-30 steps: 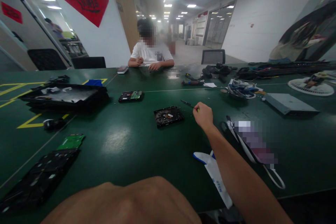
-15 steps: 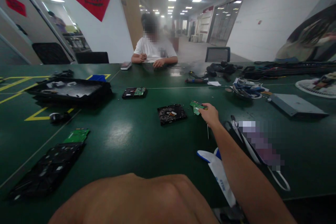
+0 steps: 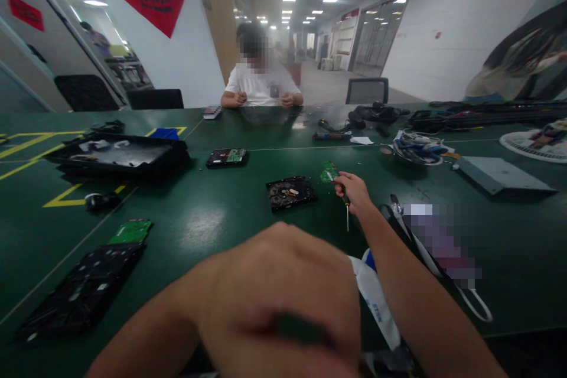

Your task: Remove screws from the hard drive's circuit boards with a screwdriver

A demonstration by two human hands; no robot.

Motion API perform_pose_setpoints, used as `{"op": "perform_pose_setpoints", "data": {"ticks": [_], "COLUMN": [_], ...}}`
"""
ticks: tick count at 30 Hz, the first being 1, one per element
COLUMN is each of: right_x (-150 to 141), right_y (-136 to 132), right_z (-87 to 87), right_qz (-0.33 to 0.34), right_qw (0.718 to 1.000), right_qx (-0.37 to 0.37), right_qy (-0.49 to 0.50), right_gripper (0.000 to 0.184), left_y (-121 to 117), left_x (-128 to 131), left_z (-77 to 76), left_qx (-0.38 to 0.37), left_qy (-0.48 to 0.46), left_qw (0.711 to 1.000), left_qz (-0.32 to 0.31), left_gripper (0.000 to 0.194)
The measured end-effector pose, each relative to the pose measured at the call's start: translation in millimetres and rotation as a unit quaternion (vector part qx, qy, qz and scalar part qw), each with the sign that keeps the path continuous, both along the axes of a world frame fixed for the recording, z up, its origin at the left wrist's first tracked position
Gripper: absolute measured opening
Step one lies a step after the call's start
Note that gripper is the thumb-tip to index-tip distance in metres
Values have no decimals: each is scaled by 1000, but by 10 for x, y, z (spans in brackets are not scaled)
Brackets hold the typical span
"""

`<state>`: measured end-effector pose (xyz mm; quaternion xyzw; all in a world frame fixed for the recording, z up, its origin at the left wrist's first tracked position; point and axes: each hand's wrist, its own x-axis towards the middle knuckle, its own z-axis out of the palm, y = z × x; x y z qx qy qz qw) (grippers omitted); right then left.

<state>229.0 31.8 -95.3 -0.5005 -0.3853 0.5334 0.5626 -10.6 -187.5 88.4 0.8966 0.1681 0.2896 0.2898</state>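
My right hand (image 3: 353, 192) is closed, with a small green circuit board (image 3: 328, 172) pinched at its fingertips. The same hand also holds a screwdriver (image 3: 347, 212), its thin shaft pointing down toward me. Just left of that hand, a hard drive (image 3: 290, 193) lies on the table, apart from the board. Very near the camera, my left hand (image 3: 283, 289) is large and blurred. Its fingers look bent with a gap under them, but their tips are hidden.
On the green table (image 3: 230, 230) lie another hard drive (image 3: 227, 157), a black drive with a green board (image 3: 84, 283), a black tray (image 3: 119, 150) and a grey metal box (image 3: 502, 175). A blue-white strap (image 3: 376, 301) is under my right arm. A person (image 3: 261, 80) sits opposite.
My left hand has risen and come further into view at the bottom. My right hand has turned, tilting the circuit board up and showing more of the screwdriver.
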Motion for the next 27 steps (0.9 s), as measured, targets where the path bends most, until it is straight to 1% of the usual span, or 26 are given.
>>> {"op": "perform_pose_setpoints", "data": {"ticks": [1, 3, 5, 6, 8, 10, 12, 13, 16, 17, 18, 20, 22, 23, 25, 27], "right_x": [-23, -74, -127, -151, -194, -227, -254, -266, -296, -303, -309, -318, -325, -329, -339, -352], "right_y": [-19, -66, -116, -139, -174, -195, -202, -203, -199, -196, -193, -187, -185, -187, -199, -219], "right_z": [9, 29, 51, 60, 70, 69, 58, 51, 22, 12, 1, -17, -29, -31, -29, -19], "right_qz": [24, 51, 89, 108, 112, 111, 113, 115, 118, 118, 119, 118, 126, 135, 154, 165], "right_qw": [1000, 999, 996, 994, 994, 993, 993, 993, 992, 992, 992, 992, 991, 990, 987, 984], "right_qx": [-2, -5, -7, -9, -17, -26, -32, -33, -33, -34, -36, -40, -36, -29, -12, -1], "right_qy": [9, 9, 8, 5, -7, -15, -15, -12, -7, -9, -12, -22, -33, -38, -50, -68], "right_gripper": [42, 46, 46, 45, 41, 34, 28, 26, 25, 25, 26, 33, 45, 51, 60, 62], "left_y": [204, 630, 1028, 1199, 1467, 1635, 1719, 1737, 1722, 1701, 1678, 1635, 1617, 1620, 1651, 1702], "left_x": [-3, -31, -98, -147, -261, -364, -415, -413, -304, -245, -183, -71, -3, 9, -6, -56], "left_z": [-31, -169, -396, -526, -776, -975, -1120, -1181, -1372, -1447, -1525, -1679, -1803, -1846, -1898, -1919], "left_qx": [-5, 3, 30, 40, 33, 2, -18, -18, 45, 67, 78, 81, 88, 89, 90, 95], "left_qy": [1, -30, -72, -74, -45, -6, 38, 67, 165, 178, 191, 207, 216, 213, 205, 195], "left_qw": [1000, 996, 980, 971, 958, 949, 937, 927, 884, 871, 861, 845, 841, 838, 839, 847], "left_qz": [11, 89, 183, 225, 283, 316, 346, 369, 435, 452, 465, 486, 489, 495, 495, 485], "left_gripper": [27, 28, 25, 23, 20, 23, 26, 30, 44, 54, 69, 99, 115, 116, 113, 110]}}
